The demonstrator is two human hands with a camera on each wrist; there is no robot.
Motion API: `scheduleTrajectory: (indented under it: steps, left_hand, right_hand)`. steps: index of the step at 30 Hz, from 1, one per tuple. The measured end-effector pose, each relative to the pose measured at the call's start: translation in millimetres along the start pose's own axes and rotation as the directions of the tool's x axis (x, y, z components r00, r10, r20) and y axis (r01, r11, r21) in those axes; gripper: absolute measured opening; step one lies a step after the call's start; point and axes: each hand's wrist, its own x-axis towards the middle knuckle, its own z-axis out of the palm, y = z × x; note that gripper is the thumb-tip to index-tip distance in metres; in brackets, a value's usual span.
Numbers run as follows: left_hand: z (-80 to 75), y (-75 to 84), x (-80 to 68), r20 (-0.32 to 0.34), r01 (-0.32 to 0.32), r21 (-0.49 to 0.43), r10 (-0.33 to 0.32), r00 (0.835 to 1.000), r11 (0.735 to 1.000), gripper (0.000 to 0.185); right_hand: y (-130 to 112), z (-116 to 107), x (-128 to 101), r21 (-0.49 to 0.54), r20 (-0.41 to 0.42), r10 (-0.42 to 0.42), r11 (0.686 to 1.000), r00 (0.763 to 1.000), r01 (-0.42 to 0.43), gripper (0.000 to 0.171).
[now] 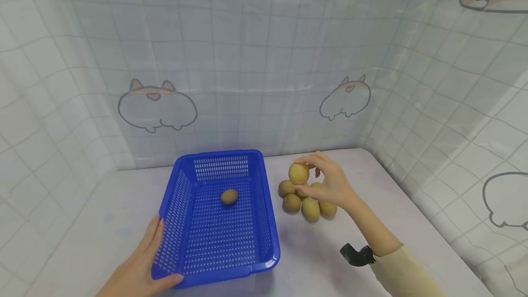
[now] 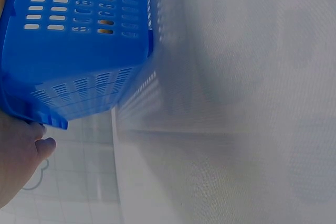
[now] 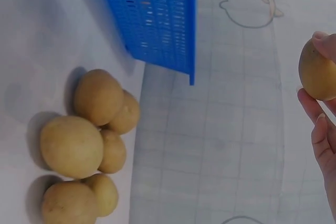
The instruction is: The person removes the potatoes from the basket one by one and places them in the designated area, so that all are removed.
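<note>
A blue perforated basket (image 1: 251, 168) sits on the white table with one potato (image 1: 229, 196) inside it. My left hand (image 1: 144, 265) grips the basket's near left corner (image 2: 31, 108), thumb over the rim. To the right of the basket lies a heap of several potatoes (image 1: 307, 203). My right hand (image 1: 330, 180) pinches one potato (image 1: 299, 173) just above that heap. In the right wrist view this held potato (image 3: 317, 72) sits between my fingertips (image 3: 320, 124), with the heap (image 3: 84, 150) below.
The white table (image 1: 103, 223) is enclosed on the left, back and right by a checked curtain printed with cartoon animals (image 1: 156, 109). A black wrist camera strap (image 1: 356, 255) sits on my right forearm.
</note>
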Motion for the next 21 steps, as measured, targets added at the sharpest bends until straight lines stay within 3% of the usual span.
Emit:
scheduleTrajectory:
  steps: [15, 21]
  left_hand:
    - [-0.3, -0.8, -0.3, -0.018, -0.014, 0.017, 0.014, 1.0, 1.0, 0.125]
    - [0.7, -1.0, 0.1, -0.02, -0.022, 0.011, 0.022, 1.0, 1.0, 0.124]
  right_hand:
    - [5, -5, -19, -0.044, -0.012, 0.038, 0.998, 0.999, -0.038, 0.056]
    - [35, 2, -39, -0.039, 0.002, 0.061, 0.997, 0.998, -0.061, 0.059]
